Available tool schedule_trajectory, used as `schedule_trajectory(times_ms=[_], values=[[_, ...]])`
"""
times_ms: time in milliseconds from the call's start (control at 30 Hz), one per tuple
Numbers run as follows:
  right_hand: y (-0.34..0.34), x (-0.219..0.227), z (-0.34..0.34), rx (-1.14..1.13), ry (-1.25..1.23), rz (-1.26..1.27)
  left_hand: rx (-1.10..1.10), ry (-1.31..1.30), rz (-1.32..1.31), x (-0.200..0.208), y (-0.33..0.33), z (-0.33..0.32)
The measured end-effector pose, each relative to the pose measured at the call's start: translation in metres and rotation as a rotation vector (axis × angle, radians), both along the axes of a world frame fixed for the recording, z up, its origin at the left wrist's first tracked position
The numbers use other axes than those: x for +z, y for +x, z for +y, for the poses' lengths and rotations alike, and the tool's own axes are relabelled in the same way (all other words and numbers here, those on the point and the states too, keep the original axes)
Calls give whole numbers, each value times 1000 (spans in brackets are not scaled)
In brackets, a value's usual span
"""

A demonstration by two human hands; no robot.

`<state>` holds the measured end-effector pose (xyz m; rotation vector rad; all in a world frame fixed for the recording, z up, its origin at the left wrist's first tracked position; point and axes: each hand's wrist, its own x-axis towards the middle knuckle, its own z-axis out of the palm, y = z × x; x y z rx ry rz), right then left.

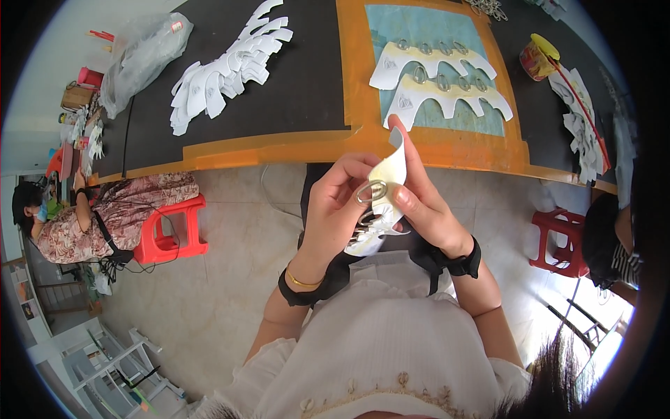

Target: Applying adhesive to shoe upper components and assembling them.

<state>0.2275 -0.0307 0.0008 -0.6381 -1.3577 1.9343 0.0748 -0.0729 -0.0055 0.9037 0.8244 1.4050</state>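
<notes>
In front of my chest, just off the table's front edge, I hold a white scalloped strip (392, 166) with yellowish glue-like smears. My left hand (333, 206) is closed on its left side, its thumb beside an oval metal ring (373, 190) on the strip. My right hand (434, 215) grips the other side, thumb pressed on the face and fingers stretched behind. The strip's lower end curls down between my hands, with more rings partly hidden. Two similar strips, the far one (412, 57) and the near one (426, 98), lie on a blue sheet (457, 22), each carrying several metal rings.
Orange tape (354, 66) frames the sheet on the black table (307, 84). A pile of white strips (223, 73) lies left, near a plastic bag (146, 59). At right are a yellow-lidded tub (539, 57) and white scraps (578, 119). Seated people work on both sides, near red stools (171, 230).
</notes>
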Motion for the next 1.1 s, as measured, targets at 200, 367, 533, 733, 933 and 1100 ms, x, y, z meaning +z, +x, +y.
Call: schedule_trajectory(times_ms=[200, 367, 533, 733, 933, 1100], values=[[6, -21, 1, -58, 53, 206, 64, 9, -85, 0, 1, -1], [-1, -13, 2, -164, -22, -58, 91, -90, -65, -5, 5, 0], [-12, -5, 3, -359, 60, -119, 19, -81, -69, -10, -2, 3], [-15, 9, 1, -357, 25, -89, -77, -181, -361, 3, 1, 2], [-17, -4, 1, -341, 27, -102, -22, -204, -339, -4, 4, 0], [-15, -5, -2, -396, 183, -238, 108, -99, -123, -9, -1, -3]])
